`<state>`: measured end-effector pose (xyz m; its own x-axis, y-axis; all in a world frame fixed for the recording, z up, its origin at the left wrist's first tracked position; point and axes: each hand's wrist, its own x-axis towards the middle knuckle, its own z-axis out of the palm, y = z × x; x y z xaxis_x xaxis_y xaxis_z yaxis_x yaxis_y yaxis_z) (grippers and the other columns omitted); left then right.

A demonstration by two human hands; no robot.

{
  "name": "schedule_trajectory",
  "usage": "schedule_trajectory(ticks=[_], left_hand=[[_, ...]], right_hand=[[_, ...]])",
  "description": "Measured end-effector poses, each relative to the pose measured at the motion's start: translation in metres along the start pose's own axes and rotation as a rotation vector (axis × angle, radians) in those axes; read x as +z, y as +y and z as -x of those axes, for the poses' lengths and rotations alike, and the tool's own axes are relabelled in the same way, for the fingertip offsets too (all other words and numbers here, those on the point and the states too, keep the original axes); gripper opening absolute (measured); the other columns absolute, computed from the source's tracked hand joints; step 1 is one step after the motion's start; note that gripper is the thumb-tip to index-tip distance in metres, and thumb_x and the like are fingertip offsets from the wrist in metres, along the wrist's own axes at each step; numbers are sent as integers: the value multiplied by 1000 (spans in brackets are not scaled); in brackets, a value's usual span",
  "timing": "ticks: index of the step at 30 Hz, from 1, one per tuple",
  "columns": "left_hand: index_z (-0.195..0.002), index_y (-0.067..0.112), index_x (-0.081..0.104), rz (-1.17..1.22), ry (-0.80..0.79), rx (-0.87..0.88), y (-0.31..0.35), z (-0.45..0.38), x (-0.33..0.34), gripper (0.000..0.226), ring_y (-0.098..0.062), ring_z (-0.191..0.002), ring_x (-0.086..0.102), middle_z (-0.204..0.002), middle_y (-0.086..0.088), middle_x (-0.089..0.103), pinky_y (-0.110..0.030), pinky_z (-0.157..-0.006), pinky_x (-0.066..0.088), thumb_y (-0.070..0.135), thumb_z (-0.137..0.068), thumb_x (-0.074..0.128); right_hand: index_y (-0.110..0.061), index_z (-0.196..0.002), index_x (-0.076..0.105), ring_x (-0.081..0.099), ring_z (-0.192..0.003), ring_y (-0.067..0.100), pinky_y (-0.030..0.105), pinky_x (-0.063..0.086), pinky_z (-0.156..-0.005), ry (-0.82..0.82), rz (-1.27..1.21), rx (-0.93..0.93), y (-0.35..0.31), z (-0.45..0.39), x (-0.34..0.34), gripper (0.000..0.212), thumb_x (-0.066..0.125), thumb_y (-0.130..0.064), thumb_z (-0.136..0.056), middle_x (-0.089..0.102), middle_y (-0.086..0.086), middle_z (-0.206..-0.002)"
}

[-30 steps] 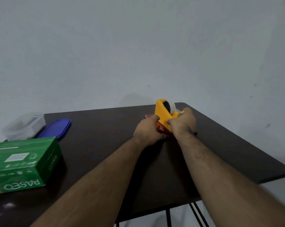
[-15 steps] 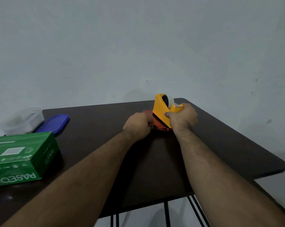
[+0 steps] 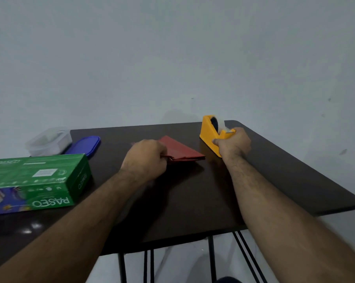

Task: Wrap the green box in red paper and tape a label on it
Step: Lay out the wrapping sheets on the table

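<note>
A folded sheet of red paper (image 3: 180, 151) lies near the middle of the dark table (image 3: 284, 172). My left hand (image 3: 146, 160) is closed on the paper's near-left corner. To its right stands a yellow tape dispenser (image 3: 210, 132) with a clear roll, and my right hand (image 3: 234, 145) grips its low front end. The green box (image 3: 35, 176) lies flat at the table's left side, apart from both hands, with a white label patch printed on top.
A clear plastic container (image 3: 49, 140) and its blue lid (image 3: 84, 145) sit at the back left, behind the green box. The table's right and front edges are close, with thin black legs below. A bare wall rises behind.
My hands have come apart: the right one has moved the tape dispenser off the red paper to the right, and the left one has drawn the paper out to the left.
</note>
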<state>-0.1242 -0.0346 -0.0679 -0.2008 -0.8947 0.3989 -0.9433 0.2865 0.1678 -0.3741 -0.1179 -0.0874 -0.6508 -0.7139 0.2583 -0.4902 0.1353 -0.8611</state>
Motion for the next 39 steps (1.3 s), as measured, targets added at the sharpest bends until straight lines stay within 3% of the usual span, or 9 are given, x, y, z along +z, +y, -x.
schedule_trajectory(ticks=[4, 6, 9, 13, 16, 20, 24, 33, 39], left_hand=[[-98, 24, 79, 54, 95, 7, -5, 9, -1, 14, -16, -86, 68, -92, 7, 74, -37, -83, 60, 22, -92, 66], [-103, 24, 79, 109, 147, -9, -10, 13, 3, 14, -13, -89, 68, -98, 8, 73, -35, -86, 59, 21, -94, 69], [-103, 26, 80, 195, 189, -73, -21, 14, 5, 17, -9, -87, 68, -97, 11, 74, -29, -84, 57, 16, -91, 75], [-103, 26, 81, 240, 242, -89, -28, 10, 2, 23, -9, -85, 68, -93, 10, 74, -23, -78, 54, 15, -84, 79], [-115, 25, 79, 304, 273, -21, -27, 12, 3, 34, -9, -96, 71, -107, 9, 77, -17, -85, 53, 9, -85, 77], [-148, 29, 58, 450, 369, -3, -26, 12, 8, 71, -7, -119, 65, -134, 11, 68, -23, -107, 50, -3, -85, 61], [-159, 40, 32, 595, 380, -106, -33, 11, 17, 81, -3, -122, 62, -143, 12, 60, -33, -106, 54, 27, -88, 69], [-143, 36, 50, 228, 29, -277, -47, 6, 19, 79, -24, -122, 66, -132, 4, 70, -42, -106, 51, 71, -77, 74], [-119, 38, 77, 72, -236, -283, -55, 3, -4, 37, -17, -108, 69, -117, 10, 75, -39, -101, 56, 44, -83, 84]], right_hand=[[-6, -154, 42, 46, -145, 34, 44, 39, -119, 34, 46, -190, -4, 16, 5, 101, 96, -27, -72, 52, 14, -154], [-4, -150, 46, 44, -146, 34, 50, 26, -126, 89, 102, -466, -7, 32, 15, 85, 88, -30, -79, 53, 14, -152], [-8, -134, 65, 58, -128, 26, 49, 41, -116, -46, -75, -841, -16, 56, 27, 51, 65, -45, -99, 69, 7, -131], [-21, -122, 73, 64, -108, 12, 30, 49, -93, -362, -76, -1078, -25, 77, 33, 60, 61, -72, -92, 74, -8, -117], [-25, -111, 77, 64, -90, 15, 34, 50, -79, -338, -18, -1204, -24, 79, 43, 32, 71, -47, -89, 75, -9, -99], [-20, -108, 79, 70, -92, 17, 33, 55, -79, -325, -169, -1056, -21, 76, 45, 19, 68, -22, -93, 77, -5, -97], [-20, -110, 77, 69, -88, 4, 21, 54, -74, -313, -405, -779, -26, 81, 42, 18, 60, -22, -104, 74, -12, -92], [-7, -94, 64, 54, -78, 15, 34, 46, -72, -229, -813, -235, -35, 70, 48, 32, 48, -32, -107, 60, 4, -83], [-10, -135, 60, 63, -116, 26, 44, 53, -105, -56, -536, -126, -26, 49, 52, 43, 53, -8, -93, 67, 13, -128]])
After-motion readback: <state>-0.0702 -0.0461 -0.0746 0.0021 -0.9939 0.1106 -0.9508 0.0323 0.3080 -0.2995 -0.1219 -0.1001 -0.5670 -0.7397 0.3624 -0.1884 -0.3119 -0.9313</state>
